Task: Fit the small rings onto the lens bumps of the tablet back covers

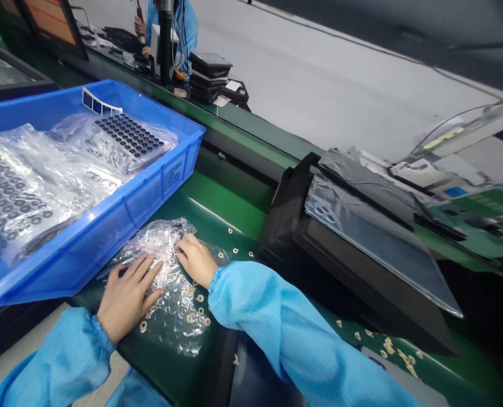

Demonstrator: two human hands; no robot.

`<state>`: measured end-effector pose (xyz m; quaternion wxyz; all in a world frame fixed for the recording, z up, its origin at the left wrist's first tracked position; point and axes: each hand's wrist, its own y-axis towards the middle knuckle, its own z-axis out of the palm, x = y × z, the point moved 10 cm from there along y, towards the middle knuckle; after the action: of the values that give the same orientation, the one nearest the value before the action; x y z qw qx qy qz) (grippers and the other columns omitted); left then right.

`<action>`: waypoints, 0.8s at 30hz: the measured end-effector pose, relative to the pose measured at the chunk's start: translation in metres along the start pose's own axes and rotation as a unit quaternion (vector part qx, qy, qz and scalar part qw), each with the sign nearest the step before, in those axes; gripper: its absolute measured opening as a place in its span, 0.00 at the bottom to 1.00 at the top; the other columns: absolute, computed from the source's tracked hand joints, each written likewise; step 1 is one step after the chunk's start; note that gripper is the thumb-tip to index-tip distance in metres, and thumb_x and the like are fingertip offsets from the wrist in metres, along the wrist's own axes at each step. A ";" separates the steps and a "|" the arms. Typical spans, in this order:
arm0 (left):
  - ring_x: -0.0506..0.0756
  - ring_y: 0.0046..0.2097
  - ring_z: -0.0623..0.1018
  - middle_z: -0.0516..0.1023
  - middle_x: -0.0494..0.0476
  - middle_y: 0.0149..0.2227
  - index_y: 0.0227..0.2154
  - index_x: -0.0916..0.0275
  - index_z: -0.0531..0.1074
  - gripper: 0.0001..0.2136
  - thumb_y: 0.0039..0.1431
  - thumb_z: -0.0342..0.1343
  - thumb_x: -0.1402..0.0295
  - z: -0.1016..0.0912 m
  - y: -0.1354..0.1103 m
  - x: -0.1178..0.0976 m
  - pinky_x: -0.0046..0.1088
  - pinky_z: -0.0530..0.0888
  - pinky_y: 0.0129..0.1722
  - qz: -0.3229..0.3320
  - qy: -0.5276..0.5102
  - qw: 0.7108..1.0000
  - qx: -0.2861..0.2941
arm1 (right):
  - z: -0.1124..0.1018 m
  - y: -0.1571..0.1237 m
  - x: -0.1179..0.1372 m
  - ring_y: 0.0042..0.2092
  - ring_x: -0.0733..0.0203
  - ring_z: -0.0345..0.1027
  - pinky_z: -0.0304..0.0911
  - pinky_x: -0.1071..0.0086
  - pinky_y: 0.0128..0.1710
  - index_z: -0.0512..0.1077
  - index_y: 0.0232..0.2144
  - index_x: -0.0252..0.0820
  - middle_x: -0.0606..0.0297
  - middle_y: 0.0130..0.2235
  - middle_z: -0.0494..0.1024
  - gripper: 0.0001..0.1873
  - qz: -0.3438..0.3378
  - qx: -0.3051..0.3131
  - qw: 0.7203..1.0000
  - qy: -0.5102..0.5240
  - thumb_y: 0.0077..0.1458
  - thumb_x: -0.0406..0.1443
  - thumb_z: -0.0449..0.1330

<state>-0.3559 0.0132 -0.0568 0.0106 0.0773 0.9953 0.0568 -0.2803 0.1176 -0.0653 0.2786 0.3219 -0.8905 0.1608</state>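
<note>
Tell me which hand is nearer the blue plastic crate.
Left. The left hand rests on the bubble-wrap bag just beside the front wall of the blue plastic crate. The right hand lies on the same bag, farther from the crate.

We can pass over the green conveyor belt point(221, 203) beyond the bubble-wrap bag point(170, 299); the blue crate point(167, 175) overhangs the bag's left, and a black-framed panel point(319, 254) walls its right.
</note>
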 end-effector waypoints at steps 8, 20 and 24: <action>0.65 0.56 0.68 0.68 0.63 0.58 0.61 0.57 0.59 0.25 0.62 0.51 0.65 -0.006 0.014 -0.005 0.44 0.69 0.43 -0.022 0.022 0.997 0.067 | 0.004 0.007 -0.002 0.41 0.59 0.66 0.59 0.66 0.43 0.67 0.35 0.42 0.62 0.43 0.67 0.03 0.041 -0.004 0.999 -0.021 0.58 0.31 0.55; 0.66 0.56 0.67 0.68 0.65 0.56 0.57 0.57 0.64 0.25 0.56 0.57 0.65 -0.008 0.027 -0.003 0.45 0.69 0.48 -0.034 0.025 0.994 0.104 | -0.001 -0.001 0.007 0.43 0.61 0.67 0.63 0.65 0.45 0.70 0.34 0.39 0.63 0.42 0.71 0.03 0.022 0.011 0.999 -0.032 0.59 0.30 0.56; 0.67 0.56 0.68 0.67 0.66 0.57 0.57 0.60 0.65 0.25 0.56 0.58 0.66 -0.008 0.022 -0.004 0.45 0.69 0.49 -0.047 0.016 0.994 0.098 | 0.002 0.002 0.001 0.45 0.58 0.69 0.66 0.59 0.46 0.70 0.42 0.37 0.61 0.46 0.73 0.08 0.046 0.001 0.998 -0.047 0.62 0.36 0.57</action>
<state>-0.3486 0.0338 -0.0467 -0.0107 0.0303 0.9987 -0.0402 -0.2830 0.1172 -0.0663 0.2283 0.2882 -0.9162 0.1590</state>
